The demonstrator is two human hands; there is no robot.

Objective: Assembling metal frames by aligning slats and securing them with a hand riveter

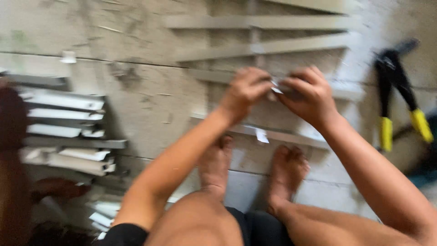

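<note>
Metal strips [268, 48], pale grey and joined by a crosspiece into a slatted frame, lie flat on the concrete floor [136, 91] in front of the squatting person. Both hands meet over the frame's middle: the left hand [246, 91] and the right hand [307, 93] each have their fingers curled and pressed together, pinching a small shiny metal piece [276, 87] between them; motion blur hides exactly what it is. Two bare feet [250, 171] rest on the floor just below the frame's nearest strip. To the left, well apart, a stack of similar metal slats [68, 132] lies on the floor. At the right edge, a black hand tool with yellow grips [400, 98] lies beside the frame.
</note>
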